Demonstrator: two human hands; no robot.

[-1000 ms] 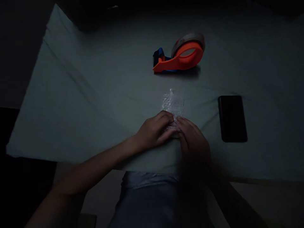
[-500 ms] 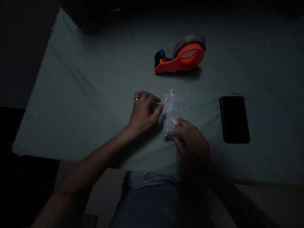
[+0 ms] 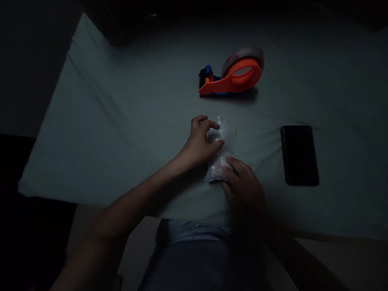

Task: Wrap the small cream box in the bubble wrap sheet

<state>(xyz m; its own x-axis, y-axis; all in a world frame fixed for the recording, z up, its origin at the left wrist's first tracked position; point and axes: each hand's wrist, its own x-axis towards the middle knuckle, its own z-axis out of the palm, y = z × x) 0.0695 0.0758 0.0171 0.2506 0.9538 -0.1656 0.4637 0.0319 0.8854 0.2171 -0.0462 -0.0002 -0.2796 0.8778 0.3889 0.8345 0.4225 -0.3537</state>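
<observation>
A small flat packet in clear bubble wrap [image 3: 227,141] lies on the cloth-covered table in front of me. What is inside the wrap cannot be made out in the dim light. My left hand [image 3: 204,139] rests over the packet's left side, thumb and fingers apart, the tips touching the plastic. At the packet's lower right corner, my right hand [image 3: 244,182] pinches the wrap, thumb on one side and fingers on the other.
Beyond the packet stands an orange and blue tape dispenser [image 3: 235,81] with a roll of tape. A black smartphone [image 3: 300,155] lies to the right. Pale green cloth [image 3: 121,141] covers the table, whose near edge is by my lap.
My left hand has moved right, from beside the packet to over its left part. The right hand keeps its grip on the lower corner, shifted slightly.
</observation>
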